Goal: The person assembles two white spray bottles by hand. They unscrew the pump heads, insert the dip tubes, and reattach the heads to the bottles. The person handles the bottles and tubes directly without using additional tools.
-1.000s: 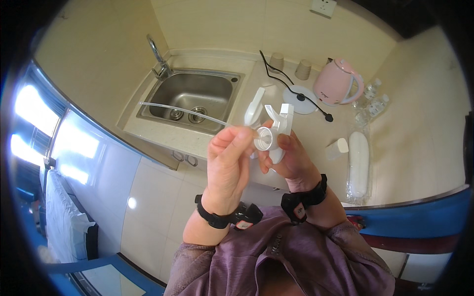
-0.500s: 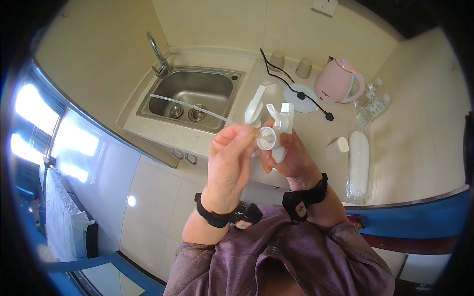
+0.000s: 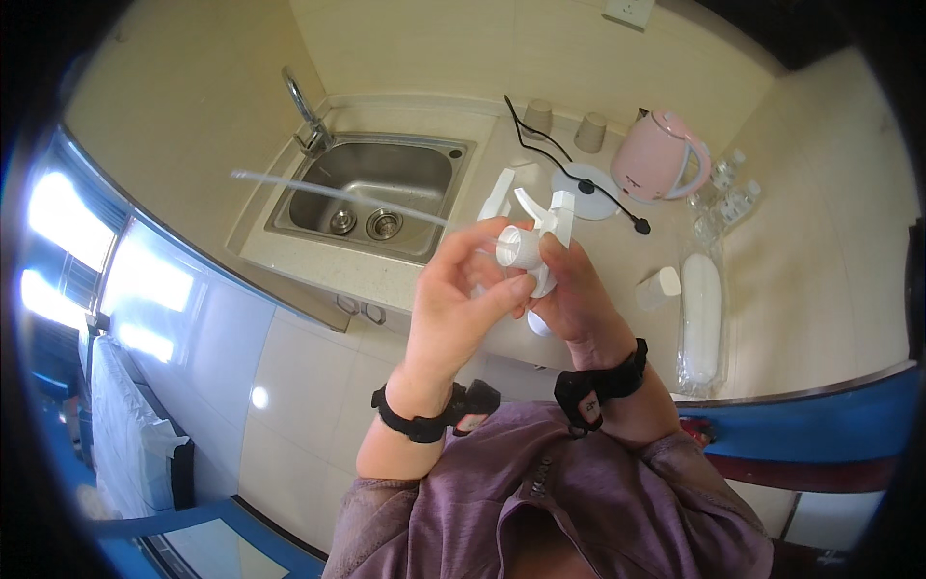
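A white trigger sprayer head is in the grip of my right hand, its ribbed screw collar facing left. From the collar a long clear dip tube runs left, over the sink. My left hand is curled at the collar, with the index finger by its rim and the thumb below it. The left hand's other fingers are partly hidden behind. Beyond my hands on the counter stands another white piece with a long slanted top, partly hidden. A white rounded part shows below the right hand.
A steel sink with a tap is at the left. On the counter are a pink kettle, its white base with black cord, two cups, small clear bottles, a white container and a wrapped white roll.
My left hand has shifted from pinching the tube near the collar to curling at the collar itself. The tube's free end has swung left and up, and the sprayer head has turned slightly.
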`<state>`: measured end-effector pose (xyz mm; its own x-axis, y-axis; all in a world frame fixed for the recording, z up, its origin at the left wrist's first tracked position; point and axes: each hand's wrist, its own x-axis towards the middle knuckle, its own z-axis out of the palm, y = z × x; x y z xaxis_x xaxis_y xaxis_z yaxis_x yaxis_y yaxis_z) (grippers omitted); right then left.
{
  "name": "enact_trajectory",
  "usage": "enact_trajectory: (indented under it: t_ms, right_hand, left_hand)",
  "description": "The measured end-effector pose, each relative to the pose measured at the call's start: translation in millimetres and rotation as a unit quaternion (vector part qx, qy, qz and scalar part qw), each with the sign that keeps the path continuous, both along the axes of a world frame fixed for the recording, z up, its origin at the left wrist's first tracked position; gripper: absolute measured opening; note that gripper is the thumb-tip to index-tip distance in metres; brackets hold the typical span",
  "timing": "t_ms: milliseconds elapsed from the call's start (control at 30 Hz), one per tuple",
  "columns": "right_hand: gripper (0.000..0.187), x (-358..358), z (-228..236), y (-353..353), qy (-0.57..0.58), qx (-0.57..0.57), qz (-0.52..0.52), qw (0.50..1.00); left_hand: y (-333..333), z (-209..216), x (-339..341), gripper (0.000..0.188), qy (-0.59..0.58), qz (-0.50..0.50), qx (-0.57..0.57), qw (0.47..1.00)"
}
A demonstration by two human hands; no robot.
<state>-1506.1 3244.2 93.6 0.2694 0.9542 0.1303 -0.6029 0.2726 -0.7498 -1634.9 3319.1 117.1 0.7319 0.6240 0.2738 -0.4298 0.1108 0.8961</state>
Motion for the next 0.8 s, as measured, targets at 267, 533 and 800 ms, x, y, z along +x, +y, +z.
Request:
enact_trajectory:
  t_ms: [267, 533, 800]
  right_hand:
    - [0.041, 6.7, 14.2, -2.7, -0.084, -0.052, -0.036, 0.995]
    - [0.045, 18.9, 23.3, -6.6, -0.164, -0.069, -0.082, 0.981]
    - [0.044, 27.2, 23.9, -9.8, -0.218, -0.028, -0.164, 0.962]
  left_hand:
    - [9.5, -5.2, 9.0, 0.042, 0.002, -0.056, -0.044, 0.998]
    - [7.7, -3.9, 16.2, 0.046, -0.014, -0.015, -0.038, 0.999]
    - [4.7, -9.1, 23.8, 0.043, 0.027, 0.026, 0.055, 0.998]
